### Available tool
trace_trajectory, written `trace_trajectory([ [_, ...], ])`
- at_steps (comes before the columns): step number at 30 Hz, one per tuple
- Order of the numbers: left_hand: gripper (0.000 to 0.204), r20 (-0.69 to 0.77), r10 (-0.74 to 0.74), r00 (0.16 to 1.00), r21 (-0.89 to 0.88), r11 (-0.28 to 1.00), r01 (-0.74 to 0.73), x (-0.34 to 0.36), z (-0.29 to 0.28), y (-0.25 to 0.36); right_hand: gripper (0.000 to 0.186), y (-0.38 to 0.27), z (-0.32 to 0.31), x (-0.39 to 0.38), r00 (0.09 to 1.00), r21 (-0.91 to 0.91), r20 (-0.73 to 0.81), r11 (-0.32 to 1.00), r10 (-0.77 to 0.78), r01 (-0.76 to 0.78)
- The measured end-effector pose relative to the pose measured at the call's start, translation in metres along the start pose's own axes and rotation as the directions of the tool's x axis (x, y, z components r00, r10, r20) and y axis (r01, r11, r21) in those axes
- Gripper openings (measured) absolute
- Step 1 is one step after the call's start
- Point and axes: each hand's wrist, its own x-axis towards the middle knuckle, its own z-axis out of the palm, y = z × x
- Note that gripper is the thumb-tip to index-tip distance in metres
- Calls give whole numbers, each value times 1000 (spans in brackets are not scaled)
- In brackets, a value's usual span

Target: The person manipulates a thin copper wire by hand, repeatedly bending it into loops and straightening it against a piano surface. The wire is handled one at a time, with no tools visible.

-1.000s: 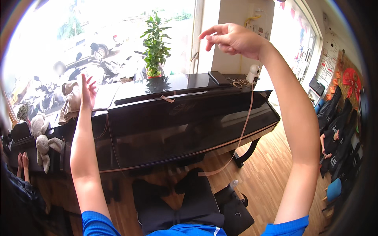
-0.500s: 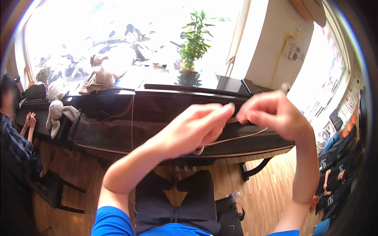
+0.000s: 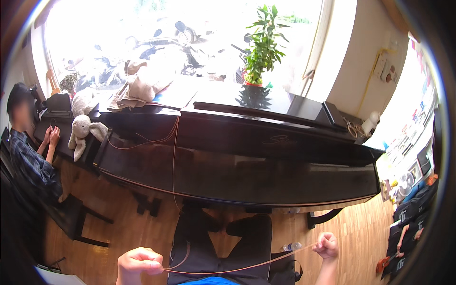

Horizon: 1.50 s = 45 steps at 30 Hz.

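A thin tan cord point(image 3: 228, 272) runs across my lap between my two fists, sagging slightly. My left hand point(image 3: 141, 261) is closed on it at the lower left, and a short tail of cord curls up beside that fist over my thigh. At the lower right, my right hand point(image 3: 327, 245) grips the cord's other side with curled fingers. Both hands are low, in front of a black piano point(image 3: 237, 175) with its lid down. More thin cords point(image 3: 164, 137) hang from the piano's top edge at left, one dropping past its front.
On the piano top are beige cloth point(image 3: 142, 88), a potted plant point(image 3: 263, 47) and looped cord point(image 3: 354, 129). A plush rabbit point(image 3: 81, 126) hangs at left. Beside it, a seated person point(image 3: 31, 152) holds both hands up at a dark surface. A plastic bottle point(image 3: 292, 246) lies near my right leg.
My hands have come down from in front of the piano to my lap and spread wide apart, stretching the cord between them. The view has shifted, showing more of the seated person.
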Motion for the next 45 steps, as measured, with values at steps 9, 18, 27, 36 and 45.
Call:
trace_trajectory([
  [9,26,-304,-492,815,69,842,534,-52,-26,-88,20,-7,27,80,879,216,384,953,-284,214],
  [18,37,-501,-185,845,694,497,520,-18,36,-15,22,-39,172,120,390,-345,885,921,255,181],
  [27,41,-213,12,977,445,891,86,50,105,-9,32,-37,279,115,425,-572,801,748,422,335],
  [36,26,-320,277,906,315,933,-174,81,99,-27,24,8,219,87,584,-139,779,972,227,-192],
  [45,28,-284,234,930,189,964,-185,128,98,-38,25,12,205,76,732,446,645,886,-220,-127],
])
